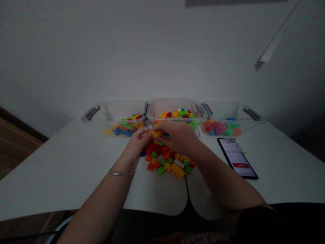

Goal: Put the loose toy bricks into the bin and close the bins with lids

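My left hand (138,142) and my right hand (179,135) meet above a pile of small coloured building blocks (167,161) on the white table (63,166). Both hands pinch a yellow block (155,134) between their fingertips, the left from the left side, the right from above and the right. A thin bracelet (120,173) circles my left wrist. The pile holds red, orange, green, yellow and white blocks and is partly hidden under my hands.
Three clear plastic bins stand along the wall: the left bin (122,117) with mixed pieces, the middle bin (175,110) with blocks, the right bin (223,118) with pink and green pieces. A phone (237,157) with its screen lit lies right of the pile.
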Tool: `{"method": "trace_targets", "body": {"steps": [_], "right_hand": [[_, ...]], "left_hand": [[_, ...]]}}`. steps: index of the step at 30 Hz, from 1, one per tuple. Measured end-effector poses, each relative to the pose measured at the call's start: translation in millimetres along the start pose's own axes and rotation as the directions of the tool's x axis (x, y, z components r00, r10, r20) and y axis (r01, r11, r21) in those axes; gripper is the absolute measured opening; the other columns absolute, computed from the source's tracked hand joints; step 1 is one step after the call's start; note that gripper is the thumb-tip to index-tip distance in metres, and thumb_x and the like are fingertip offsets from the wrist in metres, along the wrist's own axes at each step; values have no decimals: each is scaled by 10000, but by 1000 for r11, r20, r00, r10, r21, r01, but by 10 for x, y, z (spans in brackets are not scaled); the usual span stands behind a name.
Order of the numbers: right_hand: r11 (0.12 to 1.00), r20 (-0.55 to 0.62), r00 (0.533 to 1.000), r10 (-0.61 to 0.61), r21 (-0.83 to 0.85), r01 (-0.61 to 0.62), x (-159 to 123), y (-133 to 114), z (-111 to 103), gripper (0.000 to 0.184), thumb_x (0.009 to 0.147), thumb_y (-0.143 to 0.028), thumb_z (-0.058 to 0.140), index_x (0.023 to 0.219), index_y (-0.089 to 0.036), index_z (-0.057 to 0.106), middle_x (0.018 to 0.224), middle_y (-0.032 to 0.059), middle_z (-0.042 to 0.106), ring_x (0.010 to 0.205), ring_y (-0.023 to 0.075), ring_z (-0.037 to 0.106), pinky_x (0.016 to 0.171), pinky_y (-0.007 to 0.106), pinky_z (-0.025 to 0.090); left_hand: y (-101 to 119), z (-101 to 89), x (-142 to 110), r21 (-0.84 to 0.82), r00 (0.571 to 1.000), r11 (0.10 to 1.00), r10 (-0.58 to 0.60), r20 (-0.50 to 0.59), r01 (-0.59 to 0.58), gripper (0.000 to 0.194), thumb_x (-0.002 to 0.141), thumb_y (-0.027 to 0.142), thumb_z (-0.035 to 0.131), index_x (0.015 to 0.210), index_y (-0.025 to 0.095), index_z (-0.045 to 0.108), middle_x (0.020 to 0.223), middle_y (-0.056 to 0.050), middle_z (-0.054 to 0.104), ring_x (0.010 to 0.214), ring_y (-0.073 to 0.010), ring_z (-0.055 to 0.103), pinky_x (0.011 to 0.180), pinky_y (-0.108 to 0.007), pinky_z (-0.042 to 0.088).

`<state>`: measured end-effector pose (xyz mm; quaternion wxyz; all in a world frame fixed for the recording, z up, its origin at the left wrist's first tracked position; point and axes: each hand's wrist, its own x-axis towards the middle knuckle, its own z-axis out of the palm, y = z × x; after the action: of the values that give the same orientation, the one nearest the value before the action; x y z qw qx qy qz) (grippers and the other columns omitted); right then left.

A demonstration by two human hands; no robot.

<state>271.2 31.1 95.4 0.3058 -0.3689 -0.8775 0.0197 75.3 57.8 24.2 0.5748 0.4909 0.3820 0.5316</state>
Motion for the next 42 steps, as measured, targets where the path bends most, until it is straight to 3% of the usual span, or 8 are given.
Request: {"method": "trace_targets", "body": {"steps": [9, 15, 19, 26, 29, 33, 38, 42], "right_hand": [[978, -6, 979, 206, 30, -205, 10, 19, 81, 232, 883, -286, 658, 1098, -211, 701, 1110, 67, 751, 964, 206, 693, 834, 332, 514], [946, -2, 982, 190, 267, -183, 37, 77, 76, 199, 884, -257, 653, 1069, -208, 706, 1083, 52, 750, 832, 154, 689, 787, 299, 527], [948, -52, 984, 170, 281, -149, 36, 54, 13, 243, 885, -197, 623, 1116, -219, 695, 1101, 53, 744, 860, 160, 680, 815, 310, 529], [973, -209, 958, 195, 167, -161, 26, 120, -199, 197, 860, -167, 582, 1010, -197, 705, 1072, 66, 730, 902, 185, 681, 834, 331, 540], [967, -301, 919, 253, 80, -240, 9, 222, -275, 207, 873, -197, 556, 1013, -200, 708, 1056, 67, 724, 857, 182, 680, 820, 339, 548], [944, -385, 871, 305, 0, -331, -20, 391, -329, 220, 869, -208, 543, 1007, -220, 714, 1065, 68, 713, 852, 191, 684, 821, 355, 554], [919, -386, 857, 340, -59, -391, -35, 578, -326, 228, 845, -177, 532, 956, -221, 726, 1038, 71, 718, 862, 208, 688, 838, 376, 548], [894, -358, 851, 386, -84, -441, -23, 649, -296, 226, 828, -153, 543, 946, -193, 732, 1001, 83, 734, 844, 214, 692, 858, 385, 532]], "left_hand": [[58, 85, -41, -16, 1000, 1000, 20, 7, -19, 500, 576, 451, 905, 859, 189, 587, 734, 37, 693, 610, -100, 633, 585, -210, 490], [64, 85, -70, -29, 998, 999, 42, 50, -41, 464, 610, 443, 891, 858, 208, 576, 691, 54, 673, 614, -108, 640, 578, -212, 493], [39, 59, -64, -53, 998, 997, 54, 43, -52, 464, 614, 448, 886, 899, 211, 608, 754, 35, 701, 666, -121, 664, 622, -229, 515], [2, 17, -71, 291, 989, 946, 148, 10, -145, 317, 703, 443, 807, 831, 191, 663, 805, -19, 709, 731, -163, 647, 686, -277, 510], [-31, -42, -76, 537, 971, 815, 238, 30, -217, 195, 784, 381, 714, 853, 200, 687, 852, -34, 721, 811, -203, 656, 778, -330, 513], [-72, -129, -75, 769, 925, 532, 320, 204, -354, 163, 849, 326, 626, 928, 218, 720, 935, -48, 749, 900, -232, 650, 859, -376, 488], [-59, -124, -104, 826, 833, 165, 250, 494, -540, 196, 886, 292, 627, 1030, 231, 745, 998, -77, 759, 957, -263, 621, 865, -419, 425], [-31, -84, -148, 809, 788, -16, 214, 577, -587, 182, 911, 300, 621, 1021, 237, 751, 1040, -83, 758, 974, -280, 589, 880, -455, 376]]}}
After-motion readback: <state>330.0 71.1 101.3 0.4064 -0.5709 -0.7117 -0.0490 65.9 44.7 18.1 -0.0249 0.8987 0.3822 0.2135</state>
